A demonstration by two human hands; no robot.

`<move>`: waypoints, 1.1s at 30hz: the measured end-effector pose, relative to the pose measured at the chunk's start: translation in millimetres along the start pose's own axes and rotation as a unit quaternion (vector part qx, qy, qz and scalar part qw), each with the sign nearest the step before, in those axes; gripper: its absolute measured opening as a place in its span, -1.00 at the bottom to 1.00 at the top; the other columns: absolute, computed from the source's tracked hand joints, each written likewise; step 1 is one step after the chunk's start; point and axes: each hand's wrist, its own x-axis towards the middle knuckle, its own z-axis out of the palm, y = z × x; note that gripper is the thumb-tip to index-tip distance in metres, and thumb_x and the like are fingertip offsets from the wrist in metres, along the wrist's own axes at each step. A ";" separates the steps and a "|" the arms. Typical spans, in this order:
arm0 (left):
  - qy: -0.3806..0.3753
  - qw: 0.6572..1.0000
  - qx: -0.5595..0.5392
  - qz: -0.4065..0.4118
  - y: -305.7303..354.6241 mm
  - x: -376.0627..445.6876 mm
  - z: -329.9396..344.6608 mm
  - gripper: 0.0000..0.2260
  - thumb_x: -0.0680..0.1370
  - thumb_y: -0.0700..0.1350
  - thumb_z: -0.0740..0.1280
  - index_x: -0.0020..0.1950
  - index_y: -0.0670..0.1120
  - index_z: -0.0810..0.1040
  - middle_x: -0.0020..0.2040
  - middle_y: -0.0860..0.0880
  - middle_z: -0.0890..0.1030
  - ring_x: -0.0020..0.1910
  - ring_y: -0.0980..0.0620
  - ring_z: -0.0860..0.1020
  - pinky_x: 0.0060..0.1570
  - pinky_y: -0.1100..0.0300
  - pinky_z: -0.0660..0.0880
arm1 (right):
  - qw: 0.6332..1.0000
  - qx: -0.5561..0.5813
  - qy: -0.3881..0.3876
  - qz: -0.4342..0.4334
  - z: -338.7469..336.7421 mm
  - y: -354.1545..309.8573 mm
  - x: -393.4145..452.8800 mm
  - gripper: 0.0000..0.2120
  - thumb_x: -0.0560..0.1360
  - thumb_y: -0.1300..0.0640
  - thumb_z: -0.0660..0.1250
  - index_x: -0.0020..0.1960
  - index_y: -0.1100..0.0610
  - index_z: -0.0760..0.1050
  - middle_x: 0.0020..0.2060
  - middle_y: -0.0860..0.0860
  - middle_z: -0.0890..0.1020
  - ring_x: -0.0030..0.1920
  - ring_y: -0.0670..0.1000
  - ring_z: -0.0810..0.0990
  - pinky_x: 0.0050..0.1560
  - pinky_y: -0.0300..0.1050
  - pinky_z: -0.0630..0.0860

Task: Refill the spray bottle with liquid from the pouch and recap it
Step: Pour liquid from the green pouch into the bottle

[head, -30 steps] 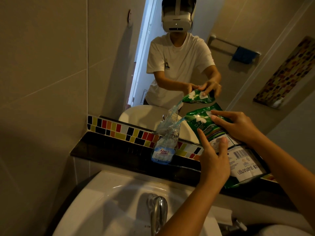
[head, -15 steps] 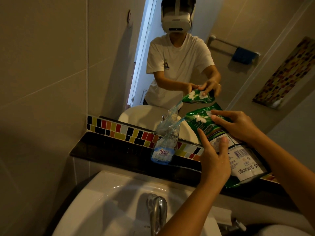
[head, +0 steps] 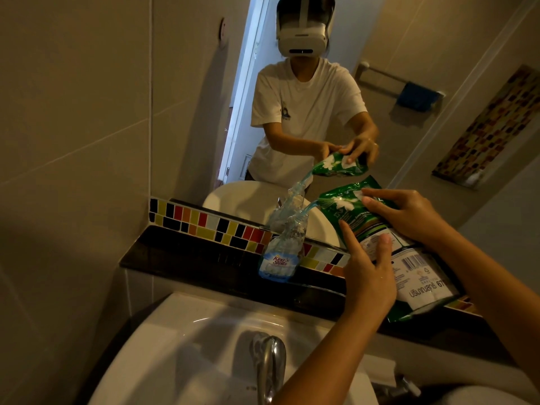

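Observation:
A clear plastic bottle [head: 282, 254] with a blue-white label stands uncapped on the black ledge [head: 187, 258] against the mirror. A green refill pouch [head: 388, 249] is tilted toward it, and a thin blue stream [head: 308, 208] runs from the pouch's corner into the bottle's neck. My left hand [head: 366, 273] grips the pouch's lower middle from the front. My right hand [head: 409, 216] holds its upper part, fingers on the top face. The bottle's cap or spray head is not in sight.
A white sink [head: 187, 355] with a chrome tap [head: 270, 363] lies below the ledge. A strip of coloured tiles [head: 210, 223] runs under the mirror, which reflects a person, the pouch and bottle. Tiled wall stands to the left.
Both hands have kept the pouch tilted in nearly the same place. The stream keeps running into the bottle.

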 end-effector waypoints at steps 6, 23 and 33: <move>0.001 1.000 -0.002 -0.003 3.9 -2.5 1.0 -0.35 0.62 0.17 0.10 0.55 0.20 -0.28 0.41 -0.14 0.44 -0.29 0.31 0.40 -0.47 0.59 0.40 | 1.000 -0.009 -0.001 -0.004 -1.5 -0.5 -0.3 -0.48 0.41 -0.26 0.21 0.32 -0.12 0.47 0.08 0.07 0.65 -0.20 -0.16 0.64 -0.31 -0.37 0.46; -0.007 1.000 -0.009 -0.007 10.0 -8.0 0.8 -0.35 0.63 0.15 0.10 0.56 0.16 -0.27 0.46 -0.13 0.39 -0.29 0.40 0.31 -0.47 0.64 0.36 | 0.999 -0.037 0.014 -0.018 -3.2 -2.1 -0.5 -0.56 0.45 -0.24 0.24 0.28 -0.13 0.51 0.16 0.05 0.63 -0.12 -0.10 0.61 -0.16 -0.29 0.46; -0.006 1.000 -0.009 0.001 11.6 -6.8 -2.1 -0.34 0.63 0.15 0.11 0.56 0.17 -0.27 0.40 -0.13 0.46 -0.31 0.30 0.41 -0.48 0.60 0.37 | 0.999 -0.037 0.011 -0.018 -3.8 -4.7 2.3 -0.59 0.49 -0.18 0.24 0.30 -0.11 0.50 0.18 0.06 0.62 -0.18 -0.22 0.57 -0.25 -0.34 0.44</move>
